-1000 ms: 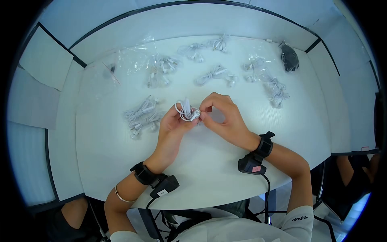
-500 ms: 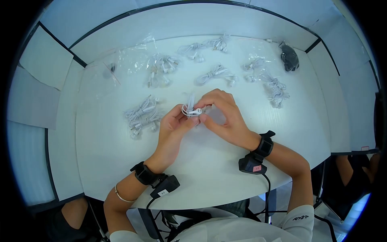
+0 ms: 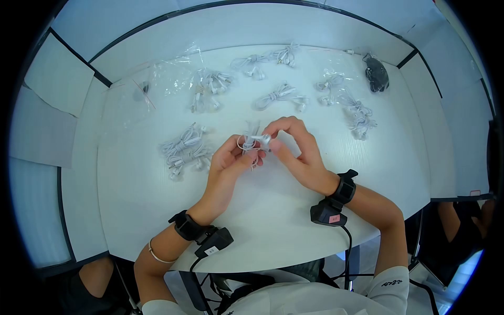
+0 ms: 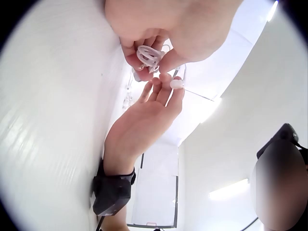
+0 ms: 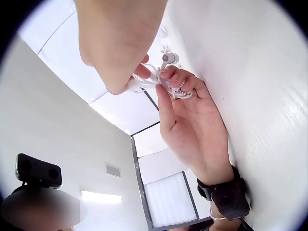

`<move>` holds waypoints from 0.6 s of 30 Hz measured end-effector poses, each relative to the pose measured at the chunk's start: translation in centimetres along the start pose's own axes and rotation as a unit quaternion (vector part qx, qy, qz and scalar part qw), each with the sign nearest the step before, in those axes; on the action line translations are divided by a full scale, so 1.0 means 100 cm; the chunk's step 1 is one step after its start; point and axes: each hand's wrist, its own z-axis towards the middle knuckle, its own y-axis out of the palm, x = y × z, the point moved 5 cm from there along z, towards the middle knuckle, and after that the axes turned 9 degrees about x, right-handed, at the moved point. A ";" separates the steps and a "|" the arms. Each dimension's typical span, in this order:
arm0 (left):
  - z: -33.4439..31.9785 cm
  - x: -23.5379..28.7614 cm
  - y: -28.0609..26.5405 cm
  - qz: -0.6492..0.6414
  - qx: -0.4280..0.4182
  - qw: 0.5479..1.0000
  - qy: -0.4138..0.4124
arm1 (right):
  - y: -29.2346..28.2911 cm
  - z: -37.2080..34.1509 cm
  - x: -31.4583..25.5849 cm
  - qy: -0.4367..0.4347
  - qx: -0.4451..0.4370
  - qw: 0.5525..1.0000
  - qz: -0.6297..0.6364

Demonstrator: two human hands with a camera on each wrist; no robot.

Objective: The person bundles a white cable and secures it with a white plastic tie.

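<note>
In the head view a coiled white earphone cable (image 3: pixel 248 142) is held above the table by the left hand (image 3: pixel 226 165), thumb and curled fingers gripping the bundle. The right hand (image 3: pixel 302 157) pinches a white earbud (image 3: pixel 265 139) between thumb and index finger, at the bundle's right side. The left wrist view shows the cable loops (image 4: pixel 150 57) in the left hand and a white earbud (image 4: pixel 176 84) at the right hand's fingertips. In the right wrist view another earbud (image 5: pixel 168 58) stands out above the left fingers, and a metal plug (image 5: pixel 182 85) lies by them.
Several bundled white earphones lie around: a pair at the left (image 3: pixel 184 149), one at centre (image 3: pixel 281 97), others behind and at the right (image 3: pixel 361 119). Clear plastic bags (image 3: pixel 178 76) are at the back left, a black bagged item (image 3: pixel 376 74) at the back right. Low panels (image 3: pixel 252 29) border the table.
The earbud at the right fingertips has shifted slightly right, away from the bundle, and the right hand's fingers have spread a little. The left hand keeps its grip, with the cable loops turned.
</note>
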 end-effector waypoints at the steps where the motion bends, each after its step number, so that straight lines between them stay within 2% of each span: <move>1: 0.000 0.001 0.001 0.001 0.004 1.000 0.002 | 0.001 0.002 -0.004 -0.033 -0.025 0.999 0.002; 2: 0.000 0.000 0.000 -0.011 0.006 1.000 0.011 | 0.004 0.004 -0.007 -0.065 -0.056 0.996 -0.008; 5: 0.001 -0.002 -0.003 -0.032 0.016 0.999 0.007 | 0.004 0.004 -0.010 -0.099 -0.065 0.992 -0.047; 6: 0.002 -0.002 -0.004 -0.037 0.019 0.999 0.001 | 0.003 0.004 -0.006 -0.102 -0.039 0.992 -0.058; 9: 0.002 -0.002 -0.004 -0.061 0.023 0.998 0.000 | 0.005 0.003 0.004 0.008 -0.018 1.000 -0.021; 14: 0.001 -0.003 -0.007 -0.078 0.029 0.997 -0.004 | 0.010 -0.002 0.012 0.059 -0.025 0.998 -0.029; 17: 0.001 -0.002 -0.006 -0.082 0.027 0.996 -0.005 | 0.012 -0.001 0.014 0.066 -0.083 0.991 -0.077; 18: 0.000 -0.001 -0.006 -0.083 0.026 0.996 -0.004 | 0.012 -0.003 0.016 0.083 -0.072 0.993 -0.047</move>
